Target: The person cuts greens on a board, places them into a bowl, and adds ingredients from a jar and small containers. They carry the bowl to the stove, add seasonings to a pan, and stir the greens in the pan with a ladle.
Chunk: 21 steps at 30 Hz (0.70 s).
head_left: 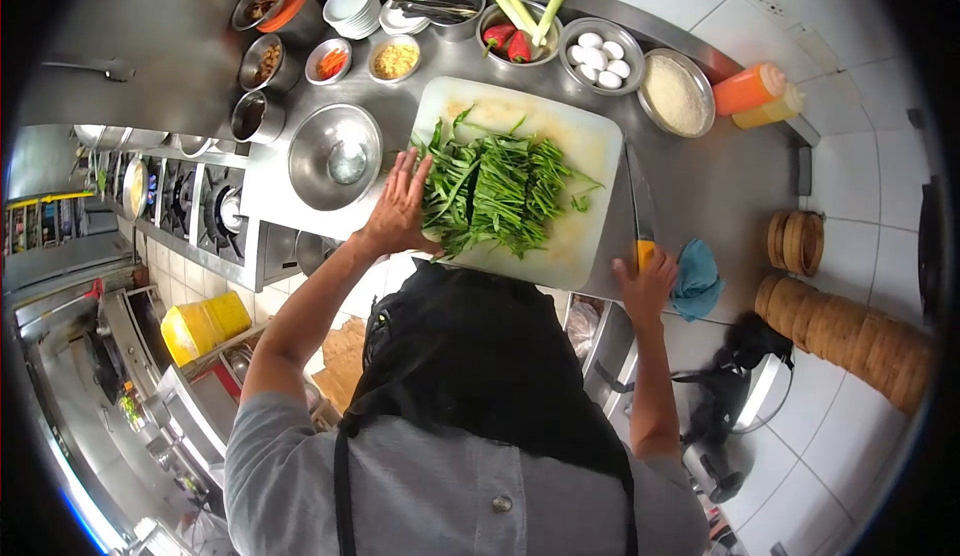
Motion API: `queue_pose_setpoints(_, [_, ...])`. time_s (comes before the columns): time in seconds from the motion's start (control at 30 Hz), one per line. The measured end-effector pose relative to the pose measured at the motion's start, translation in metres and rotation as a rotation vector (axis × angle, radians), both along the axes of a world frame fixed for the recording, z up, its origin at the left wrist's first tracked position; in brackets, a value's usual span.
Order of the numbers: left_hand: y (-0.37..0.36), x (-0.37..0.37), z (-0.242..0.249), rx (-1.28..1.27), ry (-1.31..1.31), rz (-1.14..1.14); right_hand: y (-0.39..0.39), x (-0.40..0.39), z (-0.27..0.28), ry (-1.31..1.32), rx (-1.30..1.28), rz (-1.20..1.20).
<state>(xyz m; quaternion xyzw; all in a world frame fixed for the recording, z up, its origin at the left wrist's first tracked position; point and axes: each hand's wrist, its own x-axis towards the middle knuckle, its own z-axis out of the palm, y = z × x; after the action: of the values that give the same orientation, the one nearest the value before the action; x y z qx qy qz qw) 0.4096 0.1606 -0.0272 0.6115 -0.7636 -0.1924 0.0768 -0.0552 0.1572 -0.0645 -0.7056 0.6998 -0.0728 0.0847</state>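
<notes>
Chopped leafy greens (pixel 505 196) lie in cut sections on a white cutting board (pixel 590 136), with the longer leaves on the left. My left hand (pixel 398 206) has its fingers spread at the left edge of the greens, over the board's border. Right of the board, my right hand (pixel 645 284) is closed around the yellow handle of a knife (pixel 640 201). Its blade points away from me, along the board's right side, and seems to rest on the metal counter. An empty steel bowl (pixel 335 156) stands left of the board.
Along the back are a bowl of eggs (pixel 601 57), a bowl with red peppers (pixel 517 48), a bowl of white grains (pixel 676 94) and squeeze bottles (pixel 750 90). A blue cloth (pixel 698 281) lies right of my right hand. Stove burners (pixel 222 211) are at left, bamboo steamers (pixel 840 331) at right.
</notes>
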Motion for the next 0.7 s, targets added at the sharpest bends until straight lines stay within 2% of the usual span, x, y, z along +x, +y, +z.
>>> queue_pose_setpoints(0.07, [-0.012,-0.001,-0.013,-0.013,0.085,-0.002,-0.025,0.04,0.01,-0.288,-0.089,0.347])
queue_pose_setpoints(0.13, [-0.029,-0.013,0.002,0.103,-0.069,-0.01,-0.048,0.108,0.043,-0.228,0.053,0.552])
queue_pose_setpoints(0.2, [-0.044,-0.022,0.003,0.158,-0.069,-0.045,-0.067,0.156,0.019,-0.285,0.128,0.616])
queue_pose_setpoints(0.23, [-0.051,-0.021,-0.011,0.104,0.051,-0.086,-0.073,0.173,0.015,-0.282,0.127,0.611])
queue_pose_setpoints(0.3, [-0.065,-0.019,-0.029,0.045,0.101,-0.171,-0.088,0.202,0.009,-0.416,0.05,0.68])
queue_pose_setpoints(0.37, [-0.078,-0.016,-0.049,-0.098,0.207,-0.339,-0.098,0.215,-0.021,-0.458,0.041,0.736])
queue_pose_setpoints(0.4, [-0.083,-0.015,-0.06,-0.101,0.213,-0.345,-0.101,0.217,-0.033,-0.495,0.033,0.793])
queue_pose_setpoints(0.43, [-0.087,-0.015,-0.067,-0.152,0.289,-0.379,-0.101,0.219,-0.035,-0.667,-0.048,0.792])
queue_pose_setpoints(0.47, [-0.091,-0.014,-0.074,-0.208,0.364,-0.409,-0.103,0.219,-0.034,-0.655,-0.053,0.795])
queue_pose_setpoints(0.53, [-0.092,-0.012,-0.06,-0.202,0.403,-0.373,-0.101,0.223,-0.028,-0.727,-0.187,0.834])
queue_pose_setpoints(0.6, [-0.092,0.0,-0.039,-0.169,0.455,-0.36,-0.098,0.229,-0.01,-0.919,-0.01,0.766])
queue_pose_setpoints(0.63, [-0.087,0.014,-0.027,-0.171,0.445,-0.334,-0.096,0.243,0.005,-0.929,0.001,0.789])
queue_pose_setpoints(0.7, [-0.078,0.044,0.001,-0.081,0.533,-0.21,-0.094,0.274,0.041,-0.724,-0.123,0.831])
